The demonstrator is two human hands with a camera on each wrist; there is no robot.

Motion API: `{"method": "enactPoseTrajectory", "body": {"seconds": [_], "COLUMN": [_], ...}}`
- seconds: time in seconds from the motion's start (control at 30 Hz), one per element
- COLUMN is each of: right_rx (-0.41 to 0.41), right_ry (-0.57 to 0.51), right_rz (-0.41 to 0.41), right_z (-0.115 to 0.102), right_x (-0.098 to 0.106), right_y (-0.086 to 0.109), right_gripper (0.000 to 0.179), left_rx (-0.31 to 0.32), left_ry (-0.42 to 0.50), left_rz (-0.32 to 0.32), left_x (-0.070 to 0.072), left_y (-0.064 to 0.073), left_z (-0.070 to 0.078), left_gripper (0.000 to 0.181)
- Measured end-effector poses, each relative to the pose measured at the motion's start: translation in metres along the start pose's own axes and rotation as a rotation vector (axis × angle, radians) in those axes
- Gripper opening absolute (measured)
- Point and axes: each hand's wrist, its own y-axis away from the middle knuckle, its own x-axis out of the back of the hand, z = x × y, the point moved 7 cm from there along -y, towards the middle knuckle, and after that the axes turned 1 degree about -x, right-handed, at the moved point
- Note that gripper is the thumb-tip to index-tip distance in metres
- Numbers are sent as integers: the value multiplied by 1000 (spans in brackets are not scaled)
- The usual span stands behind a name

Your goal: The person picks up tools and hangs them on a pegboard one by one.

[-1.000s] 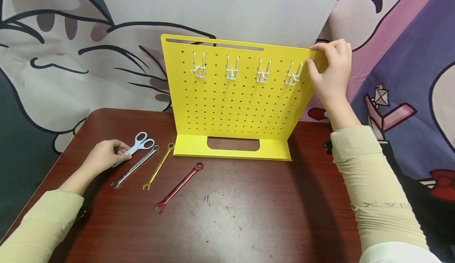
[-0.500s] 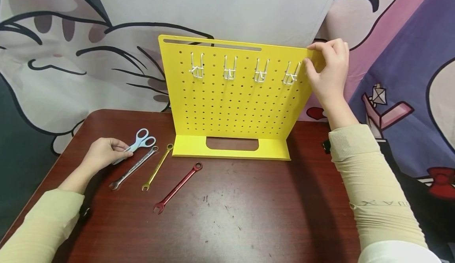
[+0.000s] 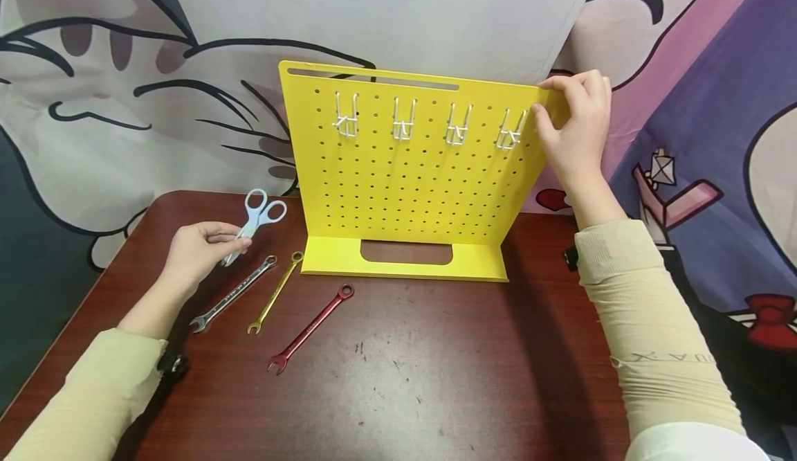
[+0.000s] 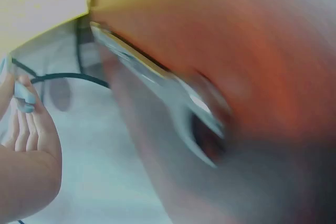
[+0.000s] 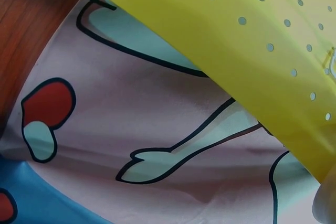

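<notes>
My left hand (image 3: 202, 250) pinches a pair of light blue scissors (image 3: 250, 226) between thumb and fingers, handle loops up and away from me, raised over the table's left side. In the left wrist view the hand (image 4: 31, 156) shows at the left edge with a bit of the scissors (image 4: 23, 95). My right hand (image 3: 579, 122) grips the top right corner of a yellow pegboard (image 3: 411, 184) that stands upright on its base. White wire hooks (image 3: 457, 125) hang in a row near its top. Only a fingertip of the right hand shows in the right wrist view.
Three wrenches lie on the dark red wooden table (image 3: 436, 364): a silver one (image 3: 233, 293), a gold one (image 3: 275, 293) and a red one (image 3: 311, 327). A cartoon-print cloth (image 3: 218, 136) hangs behind the table.
My left hand has lifted the scissors off the table, up and to the right, turning them more upright. The right hand stays on the pegboard corner.
</notes>
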Motion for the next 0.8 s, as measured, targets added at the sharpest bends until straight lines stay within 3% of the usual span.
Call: {"method": "enactPoseTrajectory", "body": {"seconds": [0.07,0.23,0.4,0.5,0.8], "right_rx": [0,5,6,6,8], "right_ry": [0,-2,3,4,0], "right_rz": [1,-3,-4,-4,-4], "right_z": [0,0,1,1,0], "right_x": [0,-1,-1,-1,-1], "right_y": [0,1,2,2,1], "right_gripper": [22,22,22,23,23], "left_rx": [15,22,-24,-80,-233], "left_ry": [82,315,576,648,658], "left_rz": [18,60,75,84,126], "left_x": [-1,-8,-20,-26,-37], "left_y": [1,3,1,-2,-8], "left_z": [8,34,69,92,151], "left_gripper": [41,11,30,29,21]}}
